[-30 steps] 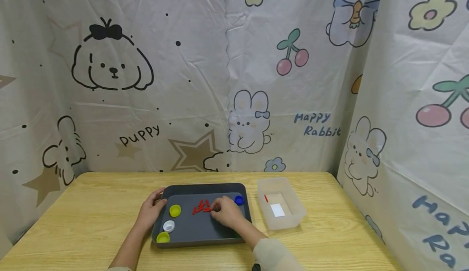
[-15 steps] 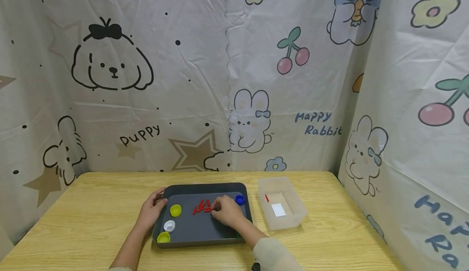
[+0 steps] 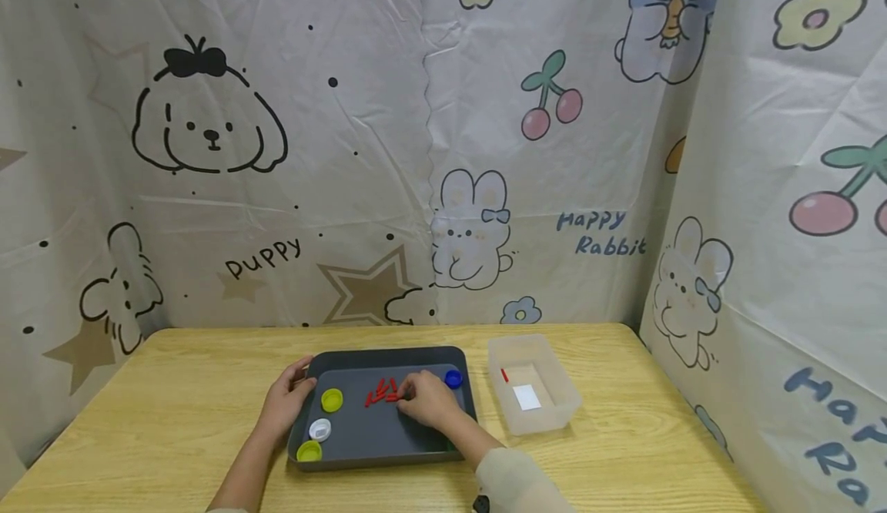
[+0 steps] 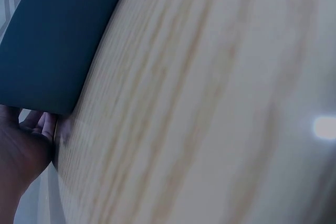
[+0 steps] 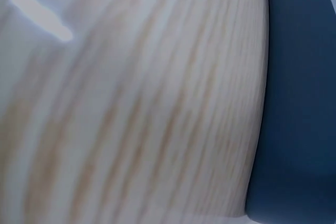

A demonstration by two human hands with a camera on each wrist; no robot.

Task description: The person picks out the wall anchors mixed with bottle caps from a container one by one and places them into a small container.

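A dark grey tray (image 3: 388, 463) lies on the wooden table. My left hand (image 3: 286, 399) holds its left side near the far corner, thumb at the rim and fingers outside the wall; in the left wrist view this hand (image 4: 23, 153) appears at the tray's end. Over the tray's middle, my right hand (image 3: 430, 401) pinches at the right end of a small red stick (image 3: 392, 399), thumb and forefinger together. Several more red sticks (image 3: 378, 393) lie loosely just left of the fingertips. The palm side of the right hand is hidden, and the right wrist view shows only table and tray wall.
Inside the tray lie a yellow cap (image 3: 332, 400), a white cap (image 3: 319, 430), another yellow cap (image 3: 309, 450) and a blue cap (image 3: 453, 378). A translucent box (image 3: 564, 401) stands right of the tray, with a red stick (image 3: 504, 375) and a white square (image 3: 527, 397) in it.
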